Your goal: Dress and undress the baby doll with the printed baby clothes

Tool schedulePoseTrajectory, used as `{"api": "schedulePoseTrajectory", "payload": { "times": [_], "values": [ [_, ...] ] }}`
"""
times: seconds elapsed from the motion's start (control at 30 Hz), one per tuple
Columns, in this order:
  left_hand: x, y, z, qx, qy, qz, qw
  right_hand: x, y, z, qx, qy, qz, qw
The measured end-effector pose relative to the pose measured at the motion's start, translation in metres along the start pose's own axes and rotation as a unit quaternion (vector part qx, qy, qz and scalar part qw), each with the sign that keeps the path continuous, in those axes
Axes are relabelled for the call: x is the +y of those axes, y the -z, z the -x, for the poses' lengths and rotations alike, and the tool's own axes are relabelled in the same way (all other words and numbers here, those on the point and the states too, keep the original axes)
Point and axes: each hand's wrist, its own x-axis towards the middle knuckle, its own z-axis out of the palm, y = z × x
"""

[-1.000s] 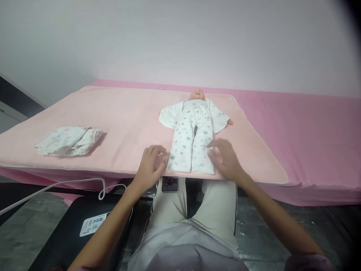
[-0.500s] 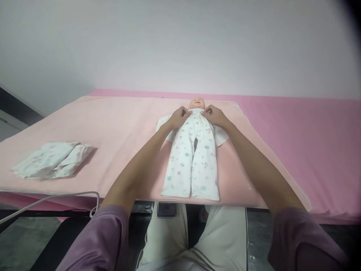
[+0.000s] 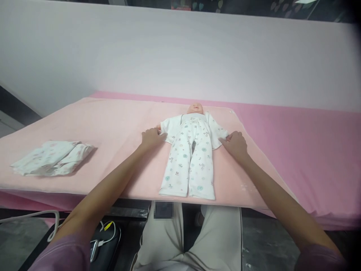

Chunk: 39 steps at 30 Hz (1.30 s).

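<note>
My L hand (image 3: 153,138) & R hand (image 3: 236,145) pinch white cloth sleeves (image 3: 172,126), doll (image 3: 195,108) in white printed trousers (image 3: 201,165) btwn, hems nr front edge of peach fabric mat (image 3: 126,120), room both sides.

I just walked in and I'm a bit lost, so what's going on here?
A person is handling a clothed doll that lies face up on a peach mat. Patterned trousers cover its front, their legs toward the near edge. The left hand is at one white sleeve and the right hand at the other sleeve; how firmly they grip is hard to tell. A folded patterned cloth lies off to the left.
</note>
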Motion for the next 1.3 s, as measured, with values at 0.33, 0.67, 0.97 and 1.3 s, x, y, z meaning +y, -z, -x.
{"api": "schedulePoseTrajectory", "payload": {
  "times": [0.33,0.67,0.97,1.3],
  "values": [
    [-0.002,0.005,0.003,0.0,0.073,0.127,0.989,-0.012,0.008,0.01,-0.069,-0.057,-0.235,0.968],
    [0.079,-0.005,0.007,0.099,-0.201,0.247,0.943,-0.061,0.054,-0.021,0.0,0.051,-0.485,0.873],
    [0.067,-0.023,0.038,-0.039,-0.432,0.123,0.893,-0.093,0.024,0.029,-0.087,0.362,-0.306,0.876],
    [0.073,-0.032,-0.034,0.011,-0.22,0.004,0.975,-0.073,0.03,-0.066,-0.238,-0.077,-0.107,0.962]
  ]
}}
